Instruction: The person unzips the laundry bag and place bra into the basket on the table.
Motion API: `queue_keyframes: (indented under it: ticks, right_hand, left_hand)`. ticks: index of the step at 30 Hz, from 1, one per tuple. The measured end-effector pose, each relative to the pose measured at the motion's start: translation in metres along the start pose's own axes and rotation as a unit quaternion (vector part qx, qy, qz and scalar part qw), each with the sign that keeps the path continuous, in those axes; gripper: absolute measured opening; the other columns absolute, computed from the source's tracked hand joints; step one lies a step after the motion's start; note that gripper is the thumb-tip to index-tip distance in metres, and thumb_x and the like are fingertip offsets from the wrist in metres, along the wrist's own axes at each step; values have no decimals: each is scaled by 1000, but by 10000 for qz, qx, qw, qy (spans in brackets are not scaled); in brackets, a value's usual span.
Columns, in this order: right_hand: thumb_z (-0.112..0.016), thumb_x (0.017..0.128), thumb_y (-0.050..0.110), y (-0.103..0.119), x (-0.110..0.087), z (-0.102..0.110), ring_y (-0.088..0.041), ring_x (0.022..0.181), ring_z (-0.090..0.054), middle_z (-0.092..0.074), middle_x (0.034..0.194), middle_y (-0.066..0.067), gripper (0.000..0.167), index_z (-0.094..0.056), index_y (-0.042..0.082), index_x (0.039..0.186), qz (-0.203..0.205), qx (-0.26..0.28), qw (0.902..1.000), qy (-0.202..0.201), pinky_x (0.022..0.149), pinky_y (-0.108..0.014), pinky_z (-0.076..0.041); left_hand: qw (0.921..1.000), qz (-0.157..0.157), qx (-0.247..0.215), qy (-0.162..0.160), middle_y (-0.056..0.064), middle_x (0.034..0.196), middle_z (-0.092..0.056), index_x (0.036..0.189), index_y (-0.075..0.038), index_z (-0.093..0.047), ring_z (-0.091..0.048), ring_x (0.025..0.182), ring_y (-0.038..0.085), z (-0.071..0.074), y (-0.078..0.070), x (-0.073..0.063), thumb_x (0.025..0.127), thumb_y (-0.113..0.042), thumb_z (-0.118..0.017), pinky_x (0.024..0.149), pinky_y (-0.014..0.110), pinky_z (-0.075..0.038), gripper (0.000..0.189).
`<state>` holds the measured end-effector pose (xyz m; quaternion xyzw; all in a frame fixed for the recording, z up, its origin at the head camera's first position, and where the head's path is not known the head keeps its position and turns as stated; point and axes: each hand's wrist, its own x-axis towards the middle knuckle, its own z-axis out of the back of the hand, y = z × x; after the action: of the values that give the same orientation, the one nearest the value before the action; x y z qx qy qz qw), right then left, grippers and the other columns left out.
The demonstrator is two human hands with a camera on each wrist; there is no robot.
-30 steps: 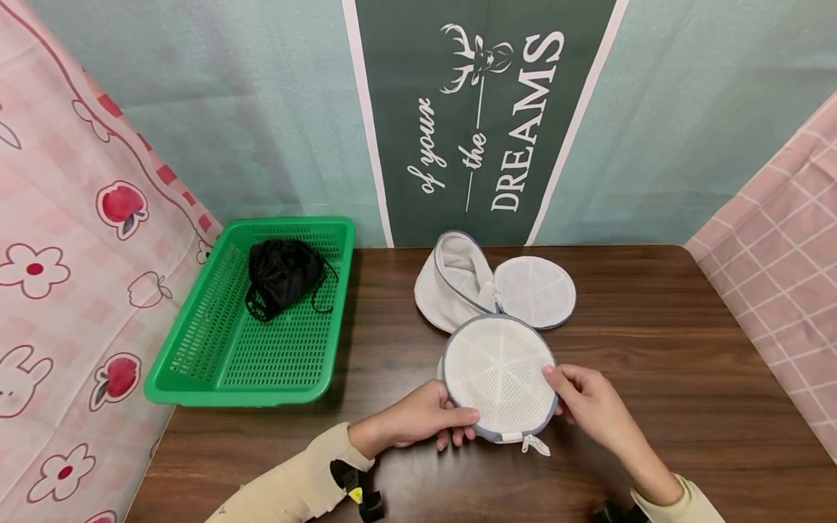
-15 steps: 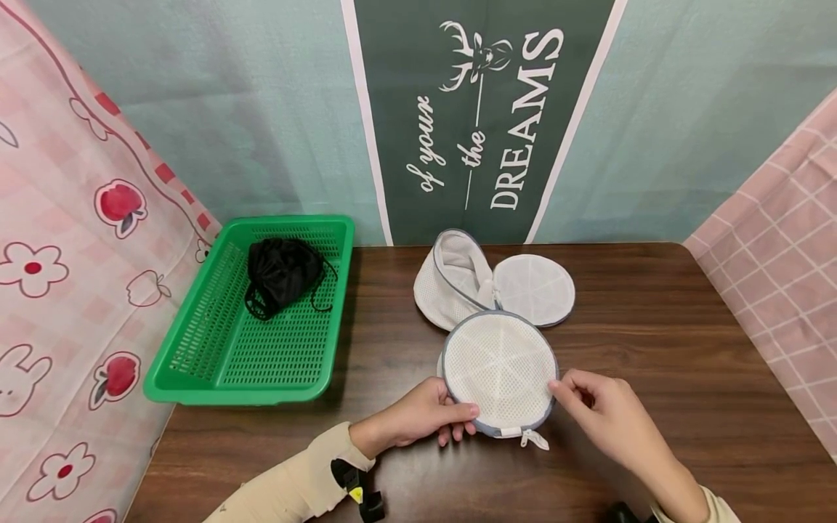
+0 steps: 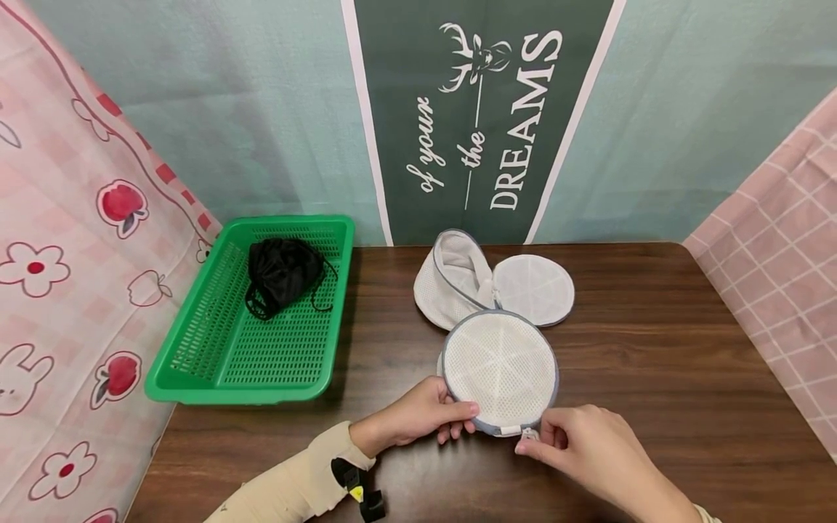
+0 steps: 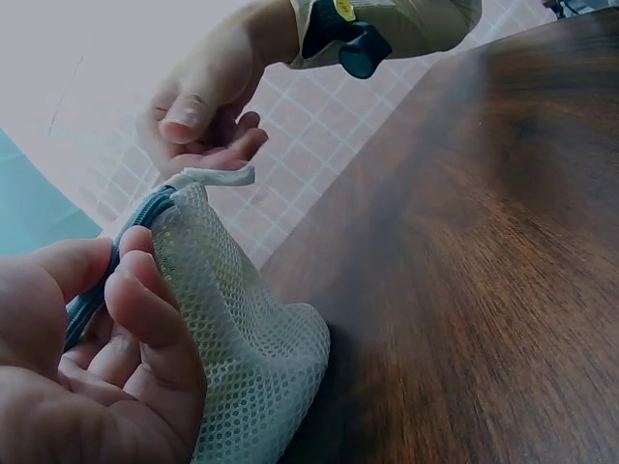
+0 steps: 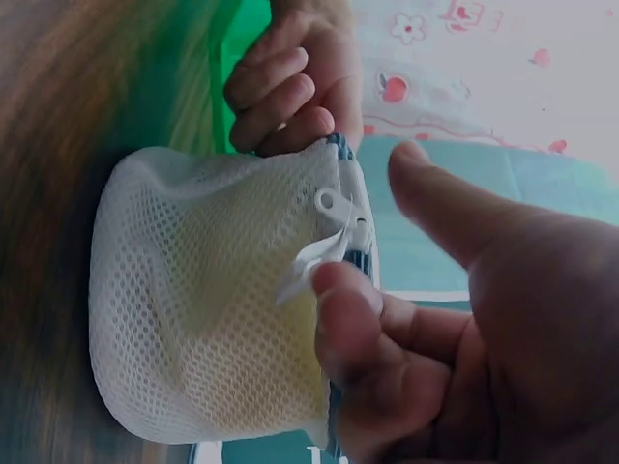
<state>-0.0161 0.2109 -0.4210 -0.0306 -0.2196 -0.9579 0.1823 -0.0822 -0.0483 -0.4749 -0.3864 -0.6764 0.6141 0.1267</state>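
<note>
A round white mesh laundry bag [image 3: 500, 370] with a grey-blue zipped rim stands on the table, its lid lying over the top. My left hand [image 3: 418, 412] pinches the rim at the lower left, thumb on top and fingers beneath. At the front, my right hand [image 3: 591, 447] is right at the zipper pull [image 5: 334, 205]. In the right wrist view its fingertips meet the pull's white tab [image 5: 314, 263], while the thumb stands apart from the fingers. Something pale yellow shows faintly through the mesh.
Behind stands a second white mesh bag [image 3: 439, 299], unzipped, its round lid [image 3: 532, 290] flopped out to the right. A green plastic basket [image 3: 238, 396] at the left holds a black drawstring bag [image 3: 284, 272]. Curtains hang around the wooden table [image 3: 654, 349].
My right hand has let go of the bag's right rim and come down to the zipper pull at the front. The left hand keeps its grip in place.
</note>
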Motion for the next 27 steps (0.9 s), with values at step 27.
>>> queue_keyframes:
  ticks: [27]
  right_hand:
    - [-79, 86, 21, 15, -4, -9, 4, 51, -27, -25, 55, 23, 49, -39, 35, 60, -327, -512, 9981, 90, 46, -21, -27]
  left_hand:
    - [9997, 131, -95, 193, 4, 69, -67, 89, 7, -68, -53, 47, 4, 0, 3, 3, 99, -9, -65, 43, 18, -43, 19]
